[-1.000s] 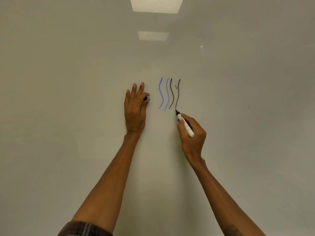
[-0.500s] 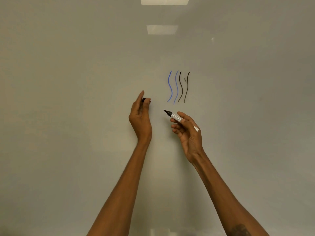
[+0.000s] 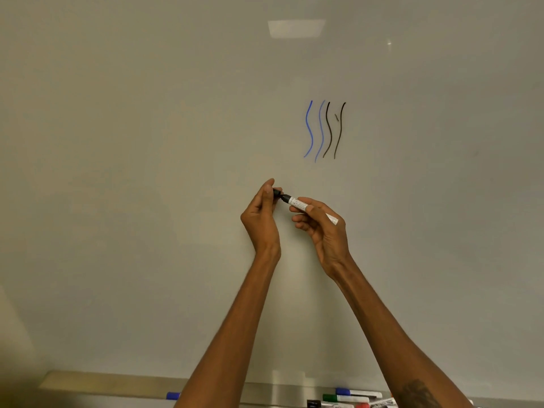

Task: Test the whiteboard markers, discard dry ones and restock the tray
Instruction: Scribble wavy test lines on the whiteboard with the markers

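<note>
- Right hand grips one marker; left hand pinches its black cap, center frame.
- Whiteboard: two blue lines, two black lines.
- Tray, bottom: several markers, count unclear.

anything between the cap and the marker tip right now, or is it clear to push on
Nothing visible stands between them. The left hand holds the black cap right at the tip of the marker in the right hand, roughly lined up.
</note>
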